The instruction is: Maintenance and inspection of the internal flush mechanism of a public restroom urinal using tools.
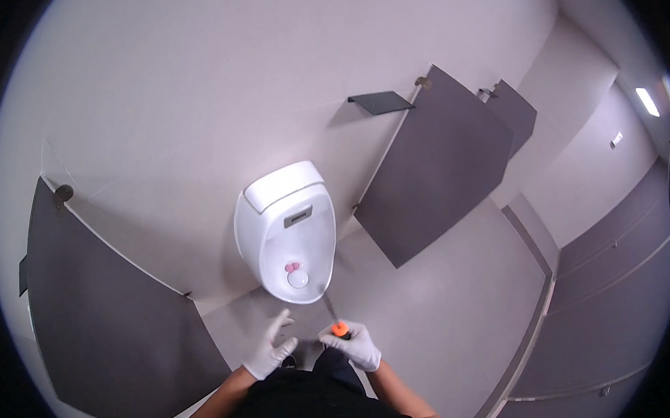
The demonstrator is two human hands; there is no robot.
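A white wall-mounted urinal [274,226] has a metal plate [298,217] on its upper inside and pink pieces [291,268] beside the round drain cover [298,279]. My right hand [354,345], in a white glove, grips a tool with an orange and black handle [341,330]; its thin grey shaft runs up toward the urinal's lower rim, and I cannot make out its tip. My left hand [272,348], also gloved, hangs open below the urinal with its fingers apart and nothing in them, left of the tool.
Dark grey partitions stand left [115,308] and right [430,167] of the urinal, with another [512,111] farther right. A small dark shelf [379,101] is on the wall above. Grey stall panels [593,302] line the right side, beyond the grey floor [459,301].
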